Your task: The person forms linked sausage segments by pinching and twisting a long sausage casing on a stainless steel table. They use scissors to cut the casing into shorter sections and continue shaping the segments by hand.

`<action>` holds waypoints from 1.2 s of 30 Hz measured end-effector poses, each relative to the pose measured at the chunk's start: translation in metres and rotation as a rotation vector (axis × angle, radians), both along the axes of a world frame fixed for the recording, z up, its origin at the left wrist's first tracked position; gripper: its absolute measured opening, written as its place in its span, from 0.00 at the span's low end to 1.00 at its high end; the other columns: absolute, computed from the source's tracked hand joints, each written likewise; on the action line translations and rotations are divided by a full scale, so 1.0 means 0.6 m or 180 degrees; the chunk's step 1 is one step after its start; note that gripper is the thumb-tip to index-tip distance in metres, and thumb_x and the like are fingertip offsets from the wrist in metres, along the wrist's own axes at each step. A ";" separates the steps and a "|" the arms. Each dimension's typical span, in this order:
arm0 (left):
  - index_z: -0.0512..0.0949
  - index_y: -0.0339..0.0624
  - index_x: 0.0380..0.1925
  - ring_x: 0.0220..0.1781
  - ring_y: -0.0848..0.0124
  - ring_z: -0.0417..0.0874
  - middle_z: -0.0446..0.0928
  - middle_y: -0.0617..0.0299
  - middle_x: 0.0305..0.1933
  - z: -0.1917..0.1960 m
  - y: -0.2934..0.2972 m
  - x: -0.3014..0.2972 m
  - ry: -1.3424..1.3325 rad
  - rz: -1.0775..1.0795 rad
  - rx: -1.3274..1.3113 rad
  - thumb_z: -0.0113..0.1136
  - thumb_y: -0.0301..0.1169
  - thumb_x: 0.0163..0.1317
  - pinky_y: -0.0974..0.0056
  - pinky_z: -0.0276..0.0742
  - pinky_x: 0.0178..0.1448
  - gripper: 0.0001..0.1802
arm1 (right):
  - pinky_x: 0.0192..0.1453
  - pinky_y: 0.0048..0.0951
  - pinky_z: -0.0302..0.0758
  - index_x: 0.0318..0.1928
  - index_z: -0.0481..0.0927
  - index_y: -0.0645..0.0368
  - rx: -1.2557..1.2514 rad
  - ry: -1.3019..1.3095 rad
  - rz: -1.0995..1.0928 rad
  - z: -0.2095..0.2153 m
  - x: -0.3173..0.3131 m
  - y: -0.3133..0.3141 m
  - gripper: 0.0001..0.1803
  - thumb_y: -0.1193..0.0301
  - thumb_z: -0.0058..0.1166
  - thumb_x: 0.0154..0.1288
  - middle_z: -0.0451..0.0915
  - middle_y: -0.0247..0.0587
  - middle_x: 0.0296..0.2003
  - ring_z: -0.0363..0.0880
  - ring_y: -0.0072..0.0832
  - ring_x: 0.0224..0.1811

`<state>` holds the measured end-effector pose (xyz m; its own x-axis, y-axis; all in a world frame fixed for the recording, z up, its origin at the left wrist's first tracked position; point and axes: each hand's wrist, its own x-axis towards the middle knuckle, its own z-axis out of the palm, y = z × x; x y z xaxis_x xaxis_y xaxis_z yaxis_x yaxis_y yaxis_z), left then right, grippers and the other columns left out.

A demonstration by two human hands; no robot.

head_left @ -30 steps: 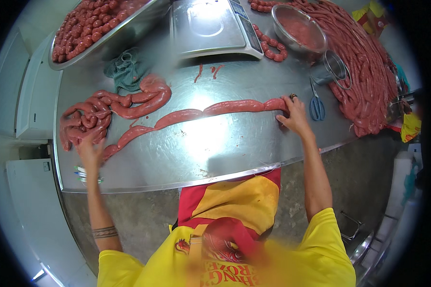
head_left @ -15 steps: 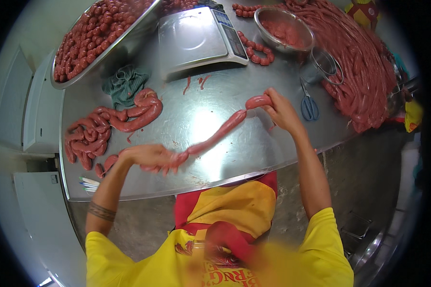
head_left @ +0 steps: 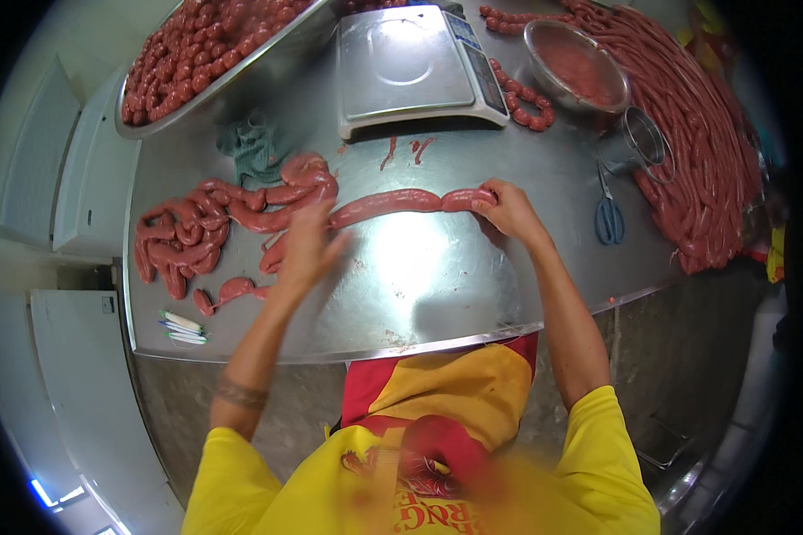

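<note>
Sausage strand (head_left: 388,205), pinched into links and laid across the middle of the steel tabletop (head_left: 526,276), running from the right hand leftward and passing behind the left hand. Right hand (head_left: 509,212): thumb and fingers pinching the strand's right end, at the end of a short link. Left hand (head_left: 305,250): blurred, set over the strand's left part, thumb spread from the fingers; whether it touches the meat cannot be told. Smaller links (head_left: 236,289) lie to the near left, beside the left forearm. Far left of these, a looped sausage coil (head_left: 183,234) rests in a heap, with a green cloth (head_left: 257,152) just beyond. Near the left corner lie several pens (head_left: 183,327). Along the far side, from left to right: a metal basin (head_left: 227,92) filled with small round links, a flat-topped scale (head_left: 410,76), a short curved chain of links (head_left: 537,116), and a metal bowl (head_left: 553,83) holding red meat. At right stand a metal cup (head_left: 617,150) and, just nearer, blue-handled scissors (head_left: 608,221); beyond them spreads a large pile of long sausages (head_left: 700,152).
</note>
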<state>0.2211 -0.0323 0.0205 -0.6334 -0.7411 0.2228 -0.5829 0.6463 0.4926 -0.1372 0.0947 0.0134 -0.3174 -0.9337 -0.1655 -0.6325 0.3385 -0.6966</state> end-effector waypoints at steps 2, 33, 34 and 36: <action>0.72 0.38 0.71 0.66 0.45 0.80 0.79 0.43 0.64 -0.043 0.008 -0.092 0.0362 -0.0283 -0.0858 0.79 0.38 0.56 0.51 0.79 0.64 0.43 | 0.45 0.35 0.82 0.49 0.86 0.64 0.0045 -0.0216 0.0006 0.015 0.001 -0.001 0.18 0.62 0.68 0.69 0.88 0.45 0.36 0.85 0.30 0.37; 0.90 0.41 0.38 0.38 0.51 0.87 0.85 0.50 0.36 0.365 0.029 -0.159 0.0584 -0.0318 -0.0896 0.63 0.16 0.44 0.54 0.81 0.44 0.19 | 0.60 0.25 0.76 0.62 0.77 0.60 -0.1175 -0.3042 0.0155 0.157 0.133 0.105 0.14 0.67 0.52 0.85 0.82 0.31 0.50 0.80 0.18 0.54; 0.91 0.42 0.37 0.38 0.51 0.87 0.85 0.51 0.36 0.361 0.032 -0.172 0.0670 -0.0377 -0.0877 0.64 0.17 0.45 0.53 0.81 0.44 0.18 | 0.61 0.26 0.76 0.64 0.76 0.60 -0.1188 -0.2910 0.0154 0.159 0.127 0.108 0.15 0.67 0.53 0.84 0.82 0.31 0.51 0.81 0.18 0.55; 0.91 0.43 0.37 0.38 0.51 0.87 0.85 0.51 0.36 0.351 0.047 -0.199 0.0738 -0.0323 -0.0612 0.65 0.18 0.45 0.53 0.80 0.44 0.18 | 0.76 0.38 0.69 0.75 0.64 0.59 -0.1122 -0.2716 0.0344 0.156 0.131 0.103 0.39 0.66 0.70 0.72 0.75 0.39 0.64 0.73 0.31 0.70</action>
<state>0.1017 -0.0043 0.2314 -0.6179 -0.6070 0.4998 -0.3971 0.7895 0.4679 -0.0584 0.1568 0.1067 -0.1271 -0.9919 -0.0040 0.1256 -0.0121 -0.9920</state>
